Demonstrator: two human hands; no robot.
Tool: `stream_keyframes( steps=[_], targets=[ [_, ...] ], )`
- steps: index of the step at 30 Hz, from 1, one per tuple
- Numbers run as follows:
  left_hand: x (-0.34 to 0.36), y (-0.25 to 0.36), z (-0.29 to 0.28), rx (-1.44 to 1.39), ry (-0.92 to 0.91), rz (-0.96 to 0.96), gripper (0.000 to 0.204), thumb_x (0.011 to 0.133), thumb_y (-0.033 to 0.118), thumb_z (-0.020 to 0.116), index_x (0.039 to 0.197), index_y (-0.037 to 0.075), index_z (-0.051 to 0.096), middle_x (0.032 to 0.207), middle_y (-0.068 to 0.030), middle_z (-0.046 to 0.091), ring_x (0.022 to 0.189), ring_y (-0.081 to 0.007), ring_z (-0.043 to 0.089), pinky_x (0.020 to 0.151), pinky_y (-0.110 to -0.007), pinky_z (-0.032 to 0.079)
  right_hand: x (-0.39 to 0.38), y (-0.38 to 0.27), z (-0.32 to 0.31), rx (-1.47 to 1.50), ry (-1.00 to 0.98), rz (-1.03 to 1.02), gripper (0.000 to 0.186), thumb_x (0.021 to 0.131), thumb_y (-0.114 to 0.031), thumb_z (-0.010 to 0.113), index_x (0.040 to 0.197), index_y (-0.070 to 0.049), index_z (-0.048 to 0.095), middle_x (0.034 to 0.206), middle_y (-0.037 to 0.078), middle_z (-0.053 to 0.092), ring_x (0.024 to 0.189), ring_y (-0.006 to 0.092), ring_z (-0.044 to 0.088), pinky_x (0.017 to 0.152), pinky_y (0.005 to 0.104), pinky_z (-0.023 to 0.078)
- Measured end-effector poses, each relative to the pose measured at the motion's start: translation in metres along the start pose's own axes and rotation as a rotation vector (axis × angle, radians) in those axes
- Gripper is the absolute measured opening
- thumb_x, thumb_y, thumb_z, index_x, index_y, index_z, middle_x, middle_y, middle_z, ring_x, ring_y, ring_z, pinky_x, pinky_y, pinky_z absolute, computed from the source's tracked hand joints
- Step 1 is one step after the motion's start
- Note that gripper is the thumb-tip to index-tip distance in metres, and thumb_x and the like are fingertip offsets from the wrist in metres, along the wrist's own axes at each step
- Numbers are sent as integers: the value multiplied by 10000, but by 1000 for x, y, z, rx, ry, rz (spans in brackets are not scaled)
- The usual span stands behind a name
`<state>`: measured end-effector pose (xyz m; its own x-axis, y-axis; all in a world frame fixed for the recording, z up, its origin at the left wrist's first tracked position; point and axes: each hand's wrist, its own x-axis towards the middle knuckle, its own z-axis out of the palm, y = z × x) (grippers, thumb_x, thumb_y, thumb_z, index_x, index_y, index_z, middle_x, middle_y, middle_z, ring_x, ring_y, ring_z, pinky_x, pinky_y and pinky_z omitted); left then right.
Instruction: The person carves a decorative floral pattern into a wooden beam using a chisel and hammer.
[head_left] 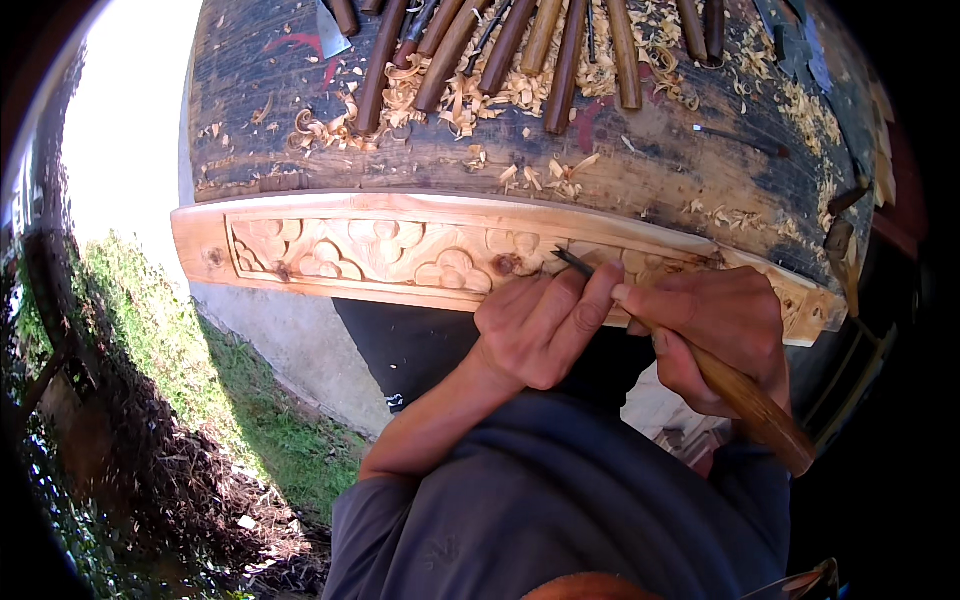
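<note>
A long pale wooden panel (330,250) with carved flower shapes lies along the near edge of a dark workbench (640,170). My right hand (725,330) grips the wooden handle of a carving chisel (745,395), whose thin dark blade touches the carving near the middle of the panel. My left hand (545,325) rests on the panel and pinches the blade between thumb and fingers, close to its tip. Both hands sit side by side over the right half of the carving.
A row of several wooden-handled chisels (500,50) lies at the back of the bench among wood shavings (450,100). A mallet (842,245) rests at the right edge. Grass (230,400) and a concrete base lie below on the left.
</note>
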<state>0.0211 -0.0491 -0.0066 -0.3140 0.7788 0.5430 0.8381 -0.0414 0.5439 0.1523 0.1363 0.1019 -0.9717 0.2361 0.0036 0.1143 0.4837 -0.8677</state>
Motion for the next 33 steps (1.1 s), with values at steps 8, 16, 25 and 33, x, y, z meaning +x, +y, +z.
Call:
stream_keyframes(
  steps=[8,16,25,33],
  targets=[
    [3,2,-1,32,-23,-7,489,840,13,771,1327,-8,814,941,-60,772,667,-165,694,568,-321,537,-5,15,4,47,9,-17,402,809,97,652,1177,53,808,816,187,796,757,322,844,727,430,705],
    [3,3,-3,56,-54,-16,474,824,21,775,1295,-6,821,936,-59,772,659,-170,698,559,-324,539,-7,27,11,102,34,-59,383,842,70,616,1173,69,808,811,173,796,750,323,840,754,452,720],
    [2,5,0,94,-31,-21,438,823,17,770,1256,-1,836,887,-53,751,632,-168,682,543,-317,526,-9,41,17,135,83,-129,365,888,7,651,1210,55,816,843,176,806,730,317,828,707,435,685],
    [0,-2,1,127,30,61,574,792,104,762,1347,-37,806,916,-49,690,653,-105,628,537,-278,476,-24,65,27,331,132,-134,425,1068,-283,693,1246,83,814,949,183,851,849,336,857,758,437,678]
  ],
)
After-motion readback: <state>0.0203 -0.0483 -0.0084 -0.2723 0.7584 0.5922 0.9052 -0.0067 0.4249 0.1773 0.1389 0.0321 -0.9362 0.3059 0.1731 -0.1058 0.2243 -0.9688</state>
